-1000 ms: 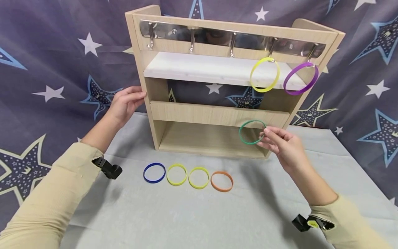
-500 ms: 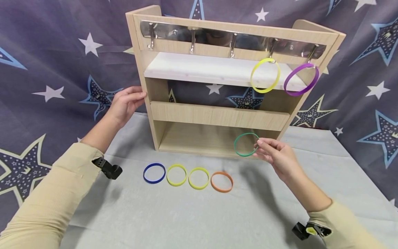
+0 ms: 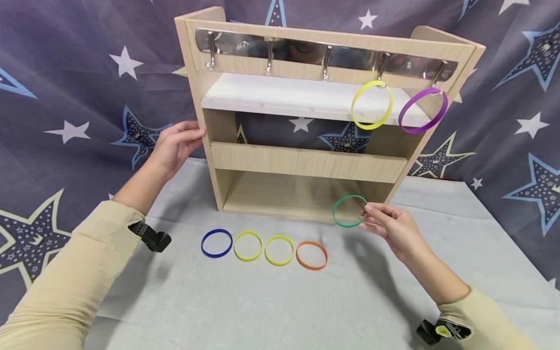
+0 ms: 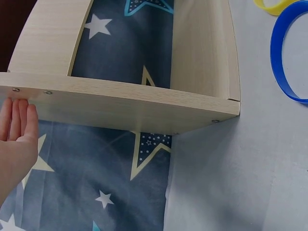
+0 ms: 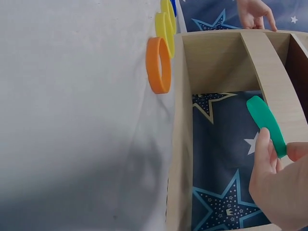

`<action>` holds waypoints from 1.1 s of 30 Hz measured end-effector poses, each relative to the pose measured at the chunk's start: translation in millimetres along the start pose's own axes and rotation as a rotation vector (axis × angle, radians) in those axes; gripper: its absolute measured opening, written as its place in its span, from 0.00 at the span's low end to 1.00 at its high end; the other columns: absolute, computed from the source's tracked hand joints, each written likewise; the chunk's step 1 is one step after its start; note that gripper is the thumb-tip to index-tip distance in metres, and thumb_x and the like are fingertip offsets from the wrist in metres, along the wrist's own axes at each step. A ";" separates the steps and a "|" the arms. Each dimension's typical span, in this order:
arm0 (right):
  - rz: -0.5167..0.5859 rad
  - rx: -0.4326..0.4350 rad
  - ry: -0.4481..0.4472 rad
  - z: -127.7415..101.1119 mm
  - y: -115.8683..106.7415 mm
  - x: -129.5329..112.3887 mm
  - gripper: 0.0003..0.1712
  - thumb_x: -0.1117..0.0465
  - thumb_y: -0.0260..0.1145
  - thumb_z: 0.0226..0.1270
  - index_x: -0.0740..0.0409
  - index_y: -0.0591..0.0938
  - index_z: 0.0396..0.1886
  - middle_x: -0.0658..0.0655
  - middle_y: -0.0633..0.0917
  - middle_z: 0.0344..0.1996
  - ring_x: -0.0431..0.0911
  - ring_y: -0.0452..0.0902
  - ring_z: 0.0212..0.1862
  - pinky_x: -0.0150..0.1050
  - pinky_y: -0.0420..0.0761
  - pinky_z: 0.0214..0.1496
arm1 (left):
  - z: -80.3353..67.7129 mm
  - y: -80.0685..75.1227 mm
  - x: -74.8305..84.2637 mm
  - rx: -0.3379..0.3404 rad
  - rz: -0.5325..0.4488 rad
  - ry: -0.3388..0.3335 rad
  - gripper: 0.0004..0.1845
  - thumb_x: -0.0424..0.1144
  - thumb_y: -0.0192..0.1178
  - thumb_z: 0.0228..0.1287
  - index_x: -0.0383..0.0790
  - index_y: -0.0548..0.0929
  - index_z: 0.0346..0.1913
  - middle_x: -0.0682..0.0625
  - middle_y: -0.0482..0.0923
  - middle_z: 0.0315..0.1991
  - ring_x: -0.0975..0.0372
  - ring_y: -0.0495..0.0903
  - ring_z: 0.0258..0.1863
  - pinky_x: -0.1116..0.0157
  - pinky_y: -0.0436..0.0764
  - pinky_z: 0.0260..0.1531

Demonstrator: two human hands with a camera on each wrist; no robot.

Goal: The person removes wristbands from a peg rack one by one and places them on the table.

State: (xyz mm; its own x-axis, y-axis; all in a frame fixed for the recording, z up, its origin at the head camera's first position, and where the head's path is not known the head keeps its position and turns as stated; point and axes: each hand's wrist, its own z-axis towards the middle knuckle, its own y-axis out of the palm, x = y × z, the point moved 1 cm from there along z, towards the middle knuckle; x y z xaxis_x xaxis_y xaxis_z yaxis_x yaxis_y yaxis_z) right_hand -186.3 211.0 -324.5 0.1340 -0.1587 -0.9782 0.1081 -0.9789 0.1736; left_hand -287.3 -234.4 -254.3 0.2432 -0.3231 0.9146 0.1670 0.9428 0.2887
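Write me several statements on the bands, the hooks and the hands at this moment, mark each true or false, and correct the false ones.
1. The right hand pinches a green band. True.
2. A yellow band and a purple band hang from hooks. True.
3. Three of the five hooks hold bands. False: two do; the other three are bare.
4. The left hand touches the side of the wooden rack. True.
5. Five bands lie in front of the rack. False: four lie there on the grey cloth: a blue band, two yellow bands and an orange band.
6. In the head view, the orange band is at the left end of that row. False: the blue band is; the orange band is at the right end.
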 end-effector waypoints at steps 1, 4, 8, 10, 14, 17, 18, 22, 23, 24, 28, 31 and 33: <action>0.004 -0.001 0.005 -0.3 -1.5 0.7 0.09 0.63 0.61 0.69 0.49 0.84 0.31 0.45 0.87 0.28 0.36 0.85 0.34 0.31 0.86 0.43 | -0.1 0.2 0.2 0.001 -0.001 0.000 0.08 0.27 0.55 0.64 0.38 0.84 0.34 0.52 0.83 0.35 0.65 0.83 0.38 0.73 0.79 0.49; 0.014 0.000 0.016 -1.1 -5.9 2.7 0.09 0.64 0.61 0.69 0.49 0.85 0.31 0.45 0.87 0.29 0.36 0.85 0.34 0.31 0.86 0.44 | -0.9 1.0 1.5 0.007 0.012 -0.002 0.08 0.27 0.56 0.64 0.39 0.84 0.34 0.52 0.83 0.35 0.65 0.83 0.38 0.73 0.79 0.49; 0.021 0.007 0.033 -2.7 -11.2 4.4 0.09 0.64 0.61 0.69 0.48 0.85 0.31 0.45 0.87 0.29 0.36 0.85 0.35 0.30 0.86 0.44 | -2.4 2.3 4.2 0.017 0.035 -0.010 0.07 0.28 0.56 0.64 0.39 0.84 0.34 0.52 0.83 0.35 0.66 0.83 0.39 0.74 0.79 0.49; 0.024 0.012 0.041 -3.6 -13.6 5.0 0.08 0.64 0.61 0.69 0.49 0.84 0.32 0.45 0.87 0.29 0.36 0.84 0.35 0.30 0.86 0.44 | -3.1 2.8 5.4 0.019 0.046 -0.014 0.07 0.28 0.57 0.64 0.39 0.84 0.34 0.53 0.83 0.36 0.66 0.83 0.39 0.74 0.79 0.49; 0.020 0.021 0.061 -5.6 -17.5 6.6 0.08 0.63 0.61 0.69 0.49 0.84 0.32 0.45 0.86 0.29 0.35 0.84 0.34 0.30 0.85 0.44 | -4.5 3.7 7.1 0.024 0.064 -0.020 0.07 0.28 0.57 0.64 0.40 0.85 0.34 0.53 0.83 0.36 0.66 0.83 0.39 0.75 0.79 0.48; 0.007 0.023 0.071 -6.4 -19.9 8.9 0.08 0.63 0.61 0.69 0.48 0.83 0.31 0.45 0.87 0.29 0.35 0.84 0.34 0.29 0.85 0.44 | -5.2 4.0 7.8 0.027 0.063 -0.020 0.07 0.28 0.58 0.64 0.40 0.85 0.34 0.53 0.83 0.36 0.66 0.83 0.39 0.75 0.80 0.47; 0.004 0.023 0.073 -6.5 -20.6 10.0 0.08 0.63 0.61 0.69 0.48 0.83 0.31 0.45 0.87 0.29 0.35 0.84 0.34 0.29 0.85 0.44 | -5.5 4.3 8.1 0.027 0.062 -0.019 0.07 0.28 0.58 0.64 0.40 0.85 0.34 0.53 0.83 0.36 0.66 0.84 0.39 0.75 0.80 0.47; 0.005 0.013 0.081 -5.8 -23.9 15.1 0.09 0.64 0.60 0.70 0.50 0.83 0.31 0.46 0.87 0.29 0.36 0.85 0.34 0.29 0.85 0.43 | -5.1 4.7 8.6 0.029 0.057 -0.015 0.07 0.27 0.58 0.63 0.40 0.85 0.34 0.52 0.83 0.35 0.66 0.84 0.39 0.74 0.80 0.46; 0.009 0.008 0.085 -5.6 -24.8 16.7 0.09 0.64 0.60 0.70 0.50 0.83 0.32 0.46 0.87 0.29 0.36 0.85 0.34 0.29 0.86 0.43 | -5.3 5.1 8.8 0.029 0.056 -0.015 0.07 0.27 0.58 0.63 0.40 0.85 0.34 0.52 0.83 0.35 0.66 0.84 0.39 0.74 0.81 0.46; 0.013 0.002 0.089 -5.5 -25.7 18.2 0.08 0.65 0.60 0.70 0.51 0.83 0.32 0.46 0.88 0.29 0.36 0.85 0.34 0.30 0.86 0.43 | -5.6 5.5 9.1 0.030 0.054 -0.016 0.07 0.27 0.58 0.63 0.39 0.85 0.33 0.52 0.83 0.35 0.66 0.84 0.39 0.74 0.81 0.46; 0.003 -0.037 0.098 -5.7 -29.0 25.0 0.07 0.66 0.58 0.71 0.53 0.82 0.34 0.47 0.88 0.30 0.37 0.85 0.35 0.31 0.86 0.44 | -6.0 6.5 9.4 0.030 0.056 -0.022 0.06 0.28 0.59 0.63 0.39 0.85 0.33 0.53 0.83 0.35 0.66 0.83 0.39 0.74 0.80 0.46; -0.033 -0.066 0.111 -4.8 -30.5 30.8 0.06 0.66 0.58 0.71 0.53 0.80 0.36 0.47 0.88 0.31 0.37 0.85 0.36 0.32 0.86 0.45 | -6.4 6.5 9.3 0.038 0.051 -0.028 0.06 0.28 0.59 0.63 0.39 0.85 0.33 0.52 0.83 0.35 0.66 0.84 0.39 0.75 0.81 0.46; -0.062 -0.088 0.124 -3.9 -30.9 34.6 0.05 0.66 0.58 0.71 0.55 0.80 0.38 0.47 0.88 0.31 0.37 0.85 0.37 0.32 0.86 0.45 | -6.9 6.1 8.9 0.050 0.053 -0.030 0.07 0.27 0.59 0.63 0.39 0.85 0.33 0.52 0.83 0.35 0.66 0.84 0.39 0.75 0.81 0.46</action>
State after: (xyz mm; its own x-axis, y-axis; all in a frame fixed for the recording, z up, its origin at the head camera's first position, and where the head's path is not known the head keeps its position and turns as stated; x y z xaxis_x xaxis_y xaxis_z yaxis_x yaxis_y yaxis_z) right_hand -181.2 236.3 -363.3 0.2440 -0.0756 -0.9668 0.2049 -0.9704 0.1276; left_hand -277.5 -232.2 -246.4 0.2215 -0.2708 0.9368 0.1068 0.9616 0.2527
